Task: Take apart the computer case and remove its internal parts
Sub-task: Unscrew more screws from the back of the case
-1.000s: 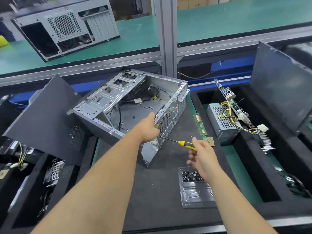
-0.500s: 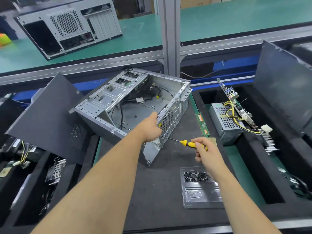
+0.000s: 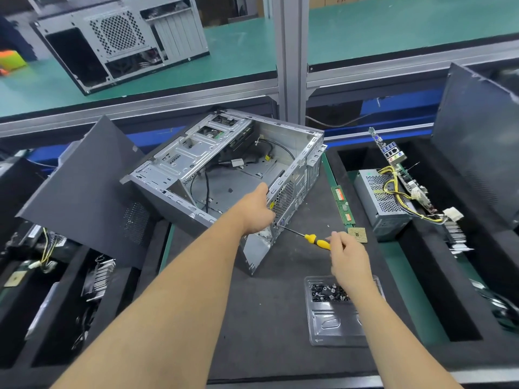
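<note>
Screwdriver (image 3: 316, 240), a second ago loose, now sits pinched in the right hand (image 3: 348, 255), tip seemingly on a rear-panel screw; left hand (image 3: 257, 210) grips the computer case (image 3: 224, 175) at twelve o'clock.

Opened grey computer case (image 3: 224, 175) (tilted)

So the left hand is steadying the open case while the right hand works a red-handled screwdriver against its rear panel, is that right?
Nearly. The screwdriver has a yellow and black handle, not a red one, as the head view shows. The rest holds: the left hand steadies the open case while the right hand works the tip against its rear panel.
</note>
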